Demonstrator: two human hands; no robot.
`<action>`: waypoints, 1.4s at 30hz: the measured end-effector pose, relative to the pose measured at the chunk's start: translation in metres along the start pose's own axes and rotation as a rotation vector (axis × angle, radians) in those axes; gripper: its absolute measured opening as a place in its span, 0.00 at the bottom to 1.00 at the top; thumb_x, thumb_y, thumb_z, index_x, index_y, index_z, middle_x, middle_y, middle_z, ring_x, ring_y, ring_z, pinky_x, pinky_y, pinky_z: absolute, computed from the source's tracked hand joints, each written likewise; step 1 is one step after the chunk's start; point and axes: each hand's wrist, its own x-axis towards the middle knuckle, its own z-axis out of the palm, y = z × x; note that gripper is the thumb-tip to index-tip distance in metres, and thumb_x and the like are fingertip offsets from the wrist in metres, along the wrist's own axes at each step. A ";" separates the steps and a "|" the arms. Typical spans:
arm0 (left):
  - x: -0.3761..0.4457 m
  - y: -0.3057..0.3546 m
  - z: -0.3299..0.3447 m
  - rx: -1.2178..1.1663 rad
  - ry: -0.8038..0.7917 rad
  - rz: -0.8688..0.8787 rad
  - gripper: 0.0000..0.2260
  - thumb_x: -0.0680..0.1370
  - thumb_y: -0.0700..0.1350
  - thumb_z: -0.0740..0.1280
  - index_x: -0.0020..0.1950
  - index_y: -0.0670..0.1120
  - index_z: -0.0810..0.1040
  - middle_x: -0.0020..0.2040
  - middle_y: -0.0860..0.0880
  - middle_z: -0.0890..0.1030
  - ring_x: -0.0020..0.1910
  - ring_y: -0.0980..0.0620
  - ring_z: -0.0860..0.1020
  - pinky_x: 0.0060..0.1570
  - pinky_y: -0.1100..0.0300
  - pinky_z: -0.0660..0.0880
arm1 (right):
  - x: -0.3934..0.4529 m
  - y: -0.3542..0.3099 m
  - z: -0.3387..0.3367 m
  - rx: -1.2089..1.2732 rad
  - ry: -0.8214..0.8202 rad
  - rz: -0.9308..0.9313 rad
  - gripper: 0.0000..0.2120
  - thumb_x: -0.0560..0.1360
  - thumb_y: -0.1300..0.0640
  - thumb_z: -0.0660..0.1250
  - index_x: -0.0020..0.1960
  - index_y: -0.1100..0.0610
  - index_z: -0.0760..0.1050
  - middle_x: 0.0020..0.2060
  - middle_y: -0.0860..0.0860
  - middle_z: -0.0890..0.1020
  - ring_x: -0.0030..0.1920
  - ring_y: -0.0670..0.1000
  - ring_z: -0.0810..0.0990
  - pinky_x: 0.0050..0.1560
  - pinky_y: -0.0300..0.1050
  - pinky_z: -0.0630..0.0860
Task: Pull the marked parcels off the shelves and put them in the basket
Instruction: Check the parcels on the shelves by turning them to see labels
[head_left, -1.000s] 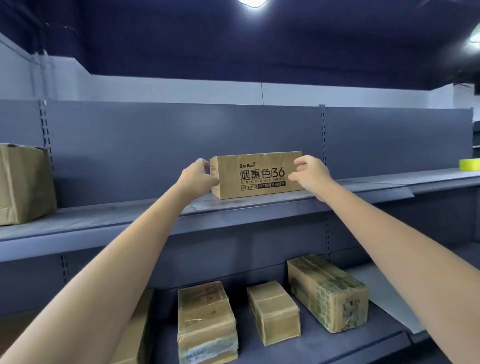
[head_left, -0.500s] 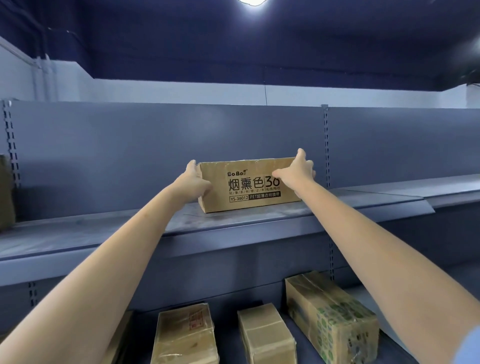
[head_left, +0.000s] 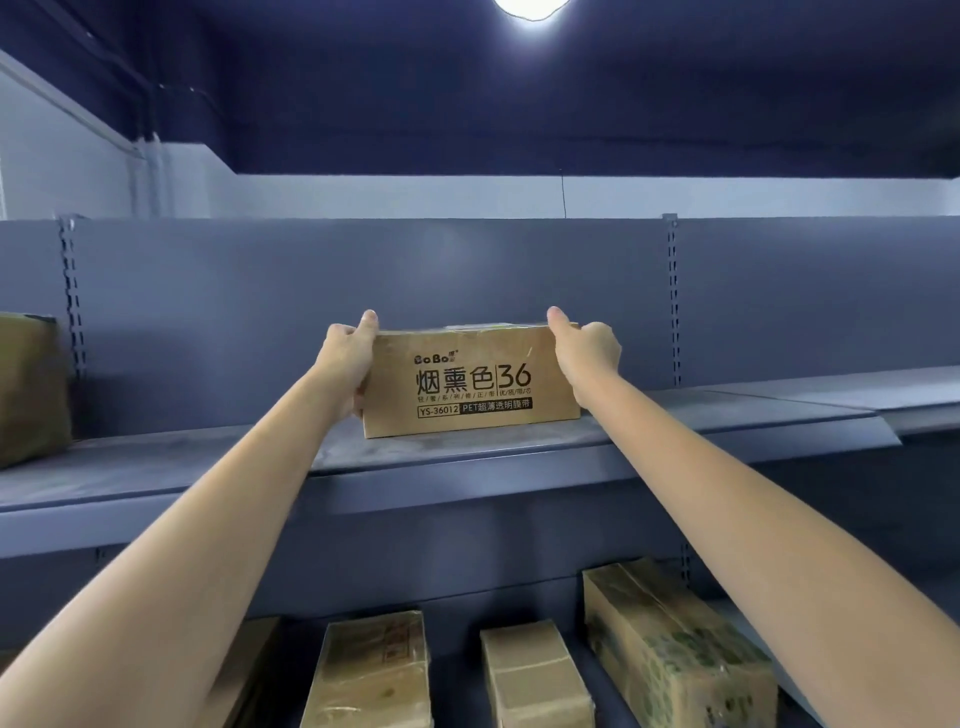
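A brown cardboard parcel (head_left: 470, 382) with black printed characters and "36" rests on the upper grey shelf (head_left: 467, 449), near its front edge. My left hand (head_left: 345, 366) clasps the parcel's left end, thumb on the top edge. My right hand (head_left: 587, 351) clasps its right end, thumb on the top corner. Both arms are stretched out straight towards it. No basket is in view.
Another brown box (head_left: 31, 387) stands on the same shelf at the far left. On the lower shelf lie three taped parcels: one at left (head_left: 371, 673), a small one (head_left: 532, 673) in the middle, a printed one (head_left: 670, 642) at right. Grey back panels close the rear.
The parcel has slid towards the shelf's front edge and looms larger. Both hands have shifted from its front corners to gripping its ends, thumbs on top. The view has tilted upward.
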 end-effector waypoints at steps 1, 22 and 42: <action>-0.001 0.000 -0.002 0.002 0.039 0.016 0.12 0.80 0.55 0.54 0.56 0.48 0.64 0.44 0.49 0.70 0.41 0.49 0.70 0.46 0.48 0.73 | -0.003 0.000 -0.001 0.008 0.013 -0.015 0.16 0.76 0.46 0.63 0.39 0.58 0.69 0.38 0.48 0.72 0.33 0.43 0.69 0.33 0.38 0.67; -0.040 -0.013 -0.041 -0.058 0.092 0.063 0.20 0.76 0.33 0.58 0.65 0.48 0.67 0.45 0.48 0.79 0.37 0.49 0.78 0.38 0.53 0.77 | -0.037 0.001 -0.009 -0.031 -0.310 -0.033 0.30 0.66 0.67 0.70 0.66 0.56 0.64 0.61 0.56 0.72 0.57 0.54 0.72 0.48 0.47 0.72; -0.021 0.007 -0.081 -0.208 0.212 0.251 0.14 0.77 0.37 0.63 0.59 0.49 0.64 0.47 0.46 0.75 0.38 0.48 0.77 0.26 0.52 0.79 | -0.025 -0.037 -0.006 0.566 -0.184 -0.050 0.31 0.71 0.71 0.64 0.72 0.58 0.60 0.63 0.56 0.73 0.59 0.52 0.76 0.52 0.39 0.75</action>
